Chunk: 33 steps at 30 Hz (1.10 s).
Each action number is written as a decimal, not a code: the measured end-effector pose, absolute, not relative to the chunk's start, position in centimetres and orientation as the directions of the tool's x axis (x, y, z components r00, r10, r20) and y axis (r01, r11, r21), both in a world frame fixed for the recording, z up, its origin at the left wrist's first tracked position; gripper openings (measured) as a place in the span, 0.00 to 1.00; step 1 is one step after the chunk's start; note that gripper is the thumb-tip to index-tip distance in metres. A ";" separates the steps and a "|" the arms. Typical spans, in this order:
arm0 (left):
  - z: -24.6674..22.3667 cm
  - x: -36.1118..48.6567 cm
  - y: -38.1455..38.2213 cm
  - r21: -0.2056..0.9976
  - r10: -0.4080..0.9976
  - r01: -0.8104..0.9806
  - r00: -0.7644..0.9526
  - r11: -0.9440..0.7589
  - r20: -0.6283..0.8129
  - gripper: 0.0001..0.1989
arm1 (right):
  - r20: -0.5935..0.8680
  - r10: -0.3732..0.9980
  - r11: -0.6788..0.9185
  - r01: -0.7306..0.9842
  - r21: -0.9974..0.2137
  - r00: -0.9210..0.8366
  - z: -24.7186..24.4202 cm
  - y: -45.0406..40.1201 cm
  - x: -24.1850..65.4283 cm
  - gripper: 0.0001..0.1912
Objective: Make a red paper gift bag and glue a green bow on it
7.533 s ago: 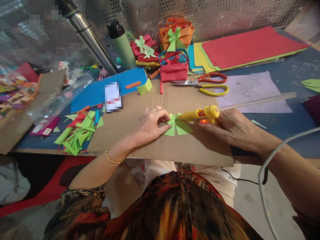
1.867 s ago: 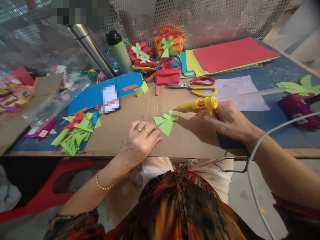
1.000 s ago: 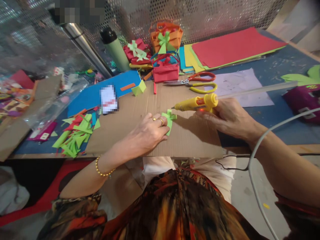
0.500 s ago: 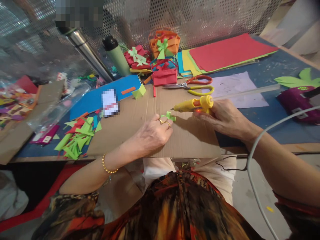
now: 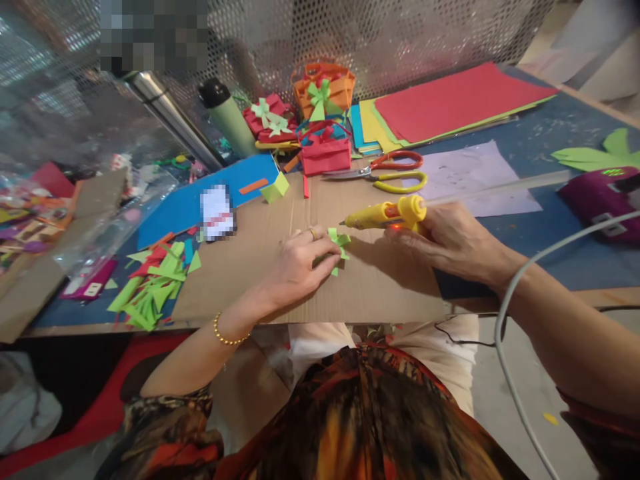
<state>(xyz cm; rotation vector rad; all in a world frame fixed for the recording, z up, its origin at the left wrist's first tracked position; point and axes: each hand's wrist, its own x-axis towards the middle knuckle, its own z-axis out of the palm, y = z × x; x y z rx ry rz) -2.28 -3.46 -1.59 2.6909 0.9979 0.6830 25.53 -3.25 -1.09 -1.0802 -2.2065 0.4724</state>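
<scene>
My right hand point(image 5: 453, 240) is closed around a yellow hot glue gun point(image 5: 385, 214), its nozzle pointing left and a clear glue stick point(image 5: 505, 189) sticking out behind. A small red light glows on the gun. Below and left of the nozzle, a green paper bow point(image 5: 341, 245) lies on the brown cardboard point(image 5: 377, 293). The curled fingers of my left hand point(image 5: 305, 260) hold the bow from its left side and cover part of it. The nozzle is close to the bow but apart from it.
Red-and-yellow scissors point(image 5: 395, 175) lie behind the glue gun. Folded paper bags point(image 5: 326, 152) and a green bottle point(image 5: 227, 117) stand at the back. Green paper scraps point(image 5: 155, 287) are piled left. Coloured sheets point(image 5: 460, 100) lie back right. A pale cable point(image 5: 505, 333) crosses my right forearm.
My left hand has turned and shifted slightly left, and more of the green bow shows beside its fingers. The glue gun stays almost in place.
</scene>
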 end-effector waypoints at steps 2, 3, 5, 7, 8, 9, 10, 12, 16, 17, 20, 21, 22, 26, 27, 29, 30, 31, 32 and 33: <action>-1.5 -2.3 -3.6 0.356 0.682 0.583 0.644 -0.731 0.346 0.06 | 0.383 0.792 0.609 0.568 -0.554 -0.475 -1.0 -3.3 25.4 0.18; -1.5 -2.2 -3.7 0.347 0.689 0.596 0.639 -0.724 0.342 0.06 | 0.389 0.787 0.615 0.565 -0.549 -0.479 -0.9 -3.3 25.4 0.18; -1.6 -2.1 -3.8 0.290 0.680 0.616 0.648 -0.733 0.343 0.06 | 0.401 0.779 0.626 0.562 -0.541 -0.482 -0.8 -3.3 25.3 0.19; -1.8 -2.0 -3.8 0.215 0.645 0.613 0.672 -0.760 0.364 0.08 | 0.411 0.776 0.630 0.562 -0.536 -0.479 -0.7 -3.4 25.3 0.20; -1.9 -2.0 -3.9 0.184 0.619 0.600 0.686 -0.778 0.383 0.08 | 0.412 0.777 0.629 0.565 -0.535 -0.475 -0.7 -3.4 25.3 0.21; -2.0 -2.0 -3.9 0.162 0.596 0.586 0.696 -0.794 0.401 0.08 | 0.413 0.780 0.626 0.568 -0.535 -0.470 -0.6 -3.5 25.3 0.21; -2.0 -2.0 -3.9 0.154 0.581 0.576 0.700 -0.803 0.415 0.08 | 0.411 0.783 0.622 0.571 -0.535 -0.467 -0.6 -3.5 25.3 0.22; -2.0 -2.1 -4.2 0.177 0.587 0.573 0.689 -0.800 0.424 0.07 | 0.404 0.785 0.619 0.573 -0.537 -0.469 -0.4 -3.6 25.2 0.23; -1.8 -2.4 -4.8 0.287 0.651 0.588 0.634 -0.756 0.417 0.07 | 0.391 0.798 0.602 0.580 -0.549 -0.459 -0.2 -3.7 25.1 0.20; -1.9 -2.5 -4.8 0.313 0.666 0.590 0.621 -0.744 0.412 0.08 | 0.384 0.802 0.597 0.582 -0.552 -0.457 -0.3 -3.7 25.1 0.19; -2.2 -2.8 -4.7 0.391 0.723 0.608 0.577 -0.691 0.380 0.09 | 0.359 0.814 0.579 0.595 -0.557 -0.455 -0.3 -3.7 25.2 0.17; -2.3 -2.8 -4.5 0.418 0.745 0.616 0.557 -0.668 0.368 0.10 | 0.350 0.819 0.572 0.602 -0.558 -0.454 -0.4 -3.7 25.3 0.17; -2.4 -2.8 -4.3 0.442 0.764 0.623 0.539 -0.645 0.356 0.10 | 0.345 0.821 0.569 0.605 -0.558 -0.454 -0.4 -3.7 25.3 0.17; -2.3 -2.5 -3.5 0.424 0.795 0.673 0.515 -0.606 0.320 0.09 | 0.349 0.805 0.589 0.581 -0.562 -0.480 -0.4 -3.7 25.1 0.15; -2.2 -2.3 -3.4 0.393 0.792 0.687 0.522 -0.610 0.317 0.09 | 0.357 0.802 0.594 0.575 -0.563 -0.479 -0.4 -3.7 25.1 0.15; -1.8 -2.1 -3.2 0.333 0.783 0.710 0.534 -0.620 0.320 0.08 | 0.358 0.803 0.592 0.572 -0.568 -0.476 -0.4 -3.7 25.1 0.15; -1.7 -1.9 -3.1 0.311 0.780 0.718 0.539 -0.623 0.318 0.08 | 0.356 0.807 0.587 0.575 -0.570 -0.471 -0.5 -3.7 25.2 0.16; -1.5 -1.8 -3.0 0.293 0.778 0.724 0.544 -0.624 0.314 0.07 | 0.352 0.813 0.579 0.581 -0.572 -0.463 -0.5 -3.7 25.2 0.17; -1.3 -1.8 -2.9 0.280 0.780 0.731 0.546 -0.622 0.307 0.07 | 0.350 0.819 0.571 0.589 -0.572 -0.454 -0.6 -3.7 25.2 0.19; -1.2 -1.7 -2.8 0.273 0.782 0.737 0.547 -0.619 0.299 0.07 | 0.351 0.822 0.568 0.592 -0.572 -0.449 -0.6 -3.7 25.3 0.20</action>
